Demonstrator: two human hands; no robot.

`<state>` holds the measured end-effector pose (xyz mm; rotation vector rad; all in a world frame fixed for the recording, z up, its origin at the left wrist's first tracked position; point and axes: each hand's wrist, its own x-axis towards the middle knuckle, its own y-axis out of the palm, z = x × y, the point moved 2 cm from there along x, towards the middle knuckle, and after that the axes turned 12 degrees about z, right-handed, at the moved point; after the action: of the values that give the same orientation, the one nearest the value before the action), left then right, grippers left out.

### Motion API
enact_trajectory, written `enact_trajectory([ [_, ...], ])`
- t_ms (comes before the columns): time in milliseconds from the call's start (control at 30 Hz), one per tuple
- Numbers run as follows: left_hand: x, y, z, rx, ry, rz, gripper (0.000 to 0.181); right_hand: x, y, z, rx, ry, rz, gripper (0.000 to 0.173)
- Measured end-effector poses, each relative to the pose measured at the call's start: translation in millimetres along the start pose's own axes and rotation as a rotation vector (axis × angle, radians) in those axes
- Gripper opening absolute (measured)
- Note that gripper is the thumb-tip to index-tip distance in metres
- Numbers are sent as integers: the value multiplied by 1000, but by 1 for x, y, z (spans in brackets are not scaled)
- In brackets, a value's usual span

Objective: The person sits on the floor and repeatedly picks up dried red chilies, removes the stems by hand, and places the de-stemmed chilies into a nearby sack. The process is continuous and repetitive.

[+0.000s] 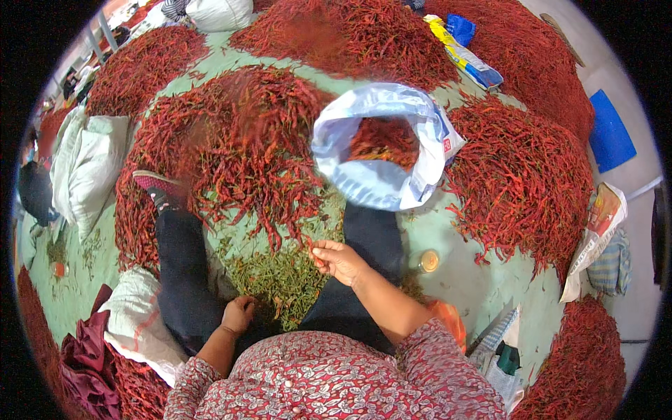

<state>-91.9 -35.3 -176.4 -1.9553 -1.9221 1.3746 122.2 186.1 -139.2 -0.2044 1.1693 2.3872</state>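
Observation:
Between the thumb and fingers of my right hand (pixel 336 258) is a red chilli pepper (pixel 312 251), held at the near edge of a large heap of red chillies (pixel 252 131). My left hand (pixel 239 313) rests low by my thigh, its fingers curled; whether anything is inside them cannot be told. Green chilli stems (pixel 283 278) lie piled between my legs. Beyond my right hand stands a white and blue woven sack (pixel 367 181) with its mouth spread wide and red chillies inside.
More chilli heaps (pixel 520 184) surround me on the green floor. A round-lidded jar (pixel 429 261) stands to the right. Stuffed white sacks (pixel 97 168) sit at the left, and a white sack (pixel 134 315) lies near my left leg. A blue sheet (pixel 611 131) lies at far right.

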Motion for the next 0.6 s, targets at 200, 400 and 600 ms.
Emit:
enact_trajectory([
  [200, 5, 11, 18, -710, -25, 24, 17, 7, -12, -41, -345, 111, 28, 18],
  [400, -4, 1, -64, -1130, -172, 245, 19, 22, -5, -65, -595, 0, 150, 17],
  [600, 13, 6, -90, -1074, -88, 228, 20, 5, 22, -66, -1046, -131, 192, 17],
])
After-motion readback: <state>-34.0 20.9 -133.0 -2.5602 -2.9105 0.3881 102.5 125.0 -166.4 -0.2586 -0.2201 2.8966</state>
